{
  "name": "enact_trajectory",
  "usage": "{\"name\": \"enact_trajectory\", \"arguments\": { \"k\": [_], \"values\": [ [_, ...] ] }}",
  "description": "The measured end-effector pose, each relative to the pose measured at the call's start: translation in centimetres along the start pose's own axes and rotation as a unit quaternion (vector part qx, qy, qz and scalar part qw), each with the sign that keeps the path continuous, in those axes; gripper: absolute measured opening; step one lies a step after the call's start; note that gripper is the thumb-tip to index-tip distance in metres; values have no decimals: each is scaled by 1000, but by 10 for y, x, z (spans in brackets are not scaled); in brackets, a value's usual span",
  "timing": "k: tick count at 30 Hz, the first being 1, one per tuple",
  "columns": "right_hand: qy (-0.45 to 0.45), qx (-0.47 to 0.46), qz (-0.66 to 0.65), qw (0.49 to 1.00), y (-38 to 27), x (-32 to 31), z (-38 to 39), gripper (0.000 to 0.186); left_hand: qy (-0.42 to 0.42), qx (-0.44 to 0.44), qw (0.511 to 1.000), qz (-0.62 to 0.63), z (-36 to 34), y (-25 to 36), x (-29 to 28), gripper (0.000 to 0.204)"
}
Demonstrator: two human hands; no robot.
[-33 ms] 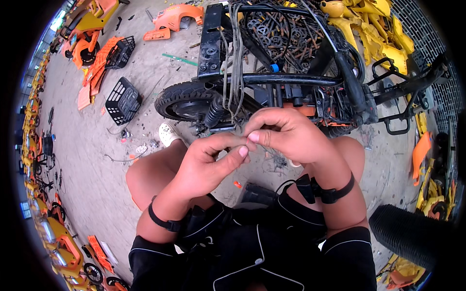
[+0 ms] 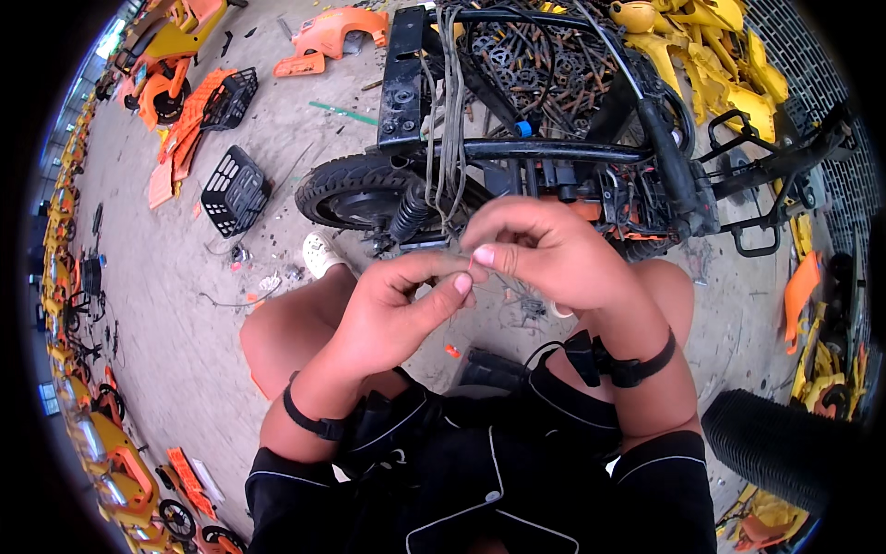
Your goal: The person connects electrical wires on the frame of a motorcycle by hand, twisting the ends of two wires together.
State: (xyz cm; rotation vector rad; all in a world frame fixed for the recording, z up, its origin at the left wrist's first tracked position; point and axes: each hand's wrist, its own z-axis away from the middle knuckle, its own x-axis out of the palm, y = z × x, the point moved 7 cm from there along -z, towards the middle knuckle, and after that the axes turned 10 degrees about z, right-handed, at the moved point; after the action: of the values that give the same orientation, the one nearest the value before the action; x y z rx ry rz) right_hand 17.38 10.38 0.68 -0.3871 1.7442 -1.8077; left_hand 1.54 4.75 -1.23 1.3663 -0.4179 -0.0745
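Observation:
Held close together in front of me, my two hands pinch at a tiny red strand, apparently a thin wire (image 2: 471,265). My left hand (image 2: 392,305) is closed, its thumb pressed against the bent index finger at the strand's lower end. Just above and to the right, my right hand (image 2: 540,254) is closed too, with thumb and index finger at the upper end. Beyond them lies a stripped black scooter frame (image 2: 554,150), with a black-tyred wheel (image 2: 355,198) and a bundle of grey cables (image 2: 448,120) hanging over it.
Metal rods and sprockets (image 2: 526,65) are heaped behind the frame. Yellow body panels (image 2: 729,74) pile up at the far right. Black baskets (image 2: 235,194) and orange panels (image 2: 337,32) lie on the floor at left. A black ribbed object (image 2: 775,448) stands at the lower right.
My right hand's fingers have lifted slightly away from the left fingertips, and more of the red strand shows between them. My left hand has hardly moved.

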Motion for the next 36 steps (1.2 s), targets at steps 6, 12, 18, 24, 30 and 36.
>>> {"name": "enact_trajectory", "arguments": {
  "k": [6, 12, 18, 24, 30, 36],
  "values": [
    [123, -185, 223, 949, -35, -11, 10, 12, 23, 14, 999, 18, -1, 1, -1, 21],
    [171, -260, 404, 860, -50, 10, 22, 14, 69, 25, 997, -38, 0, 0, -5, 16],
    [196, -272, 439, 834, -48, 16, 24, 15, 90, 166, 953, -236, 0, 20, 3, 18],
    [203, -299, 483, 798, -47, 24, 26, 20, 105, 232, 904, -342, 3, 27, 8, 14],
    [199, -303, 477, 801, -47, 26, 26, 24, 97, 246, 903, -339, 6, 31, 8, 15],
    [208, -289, 419, 835, -47, 23, 24, 20, 86, 251, 909, -322, 7, 32, 7, 15]
  ]
}}
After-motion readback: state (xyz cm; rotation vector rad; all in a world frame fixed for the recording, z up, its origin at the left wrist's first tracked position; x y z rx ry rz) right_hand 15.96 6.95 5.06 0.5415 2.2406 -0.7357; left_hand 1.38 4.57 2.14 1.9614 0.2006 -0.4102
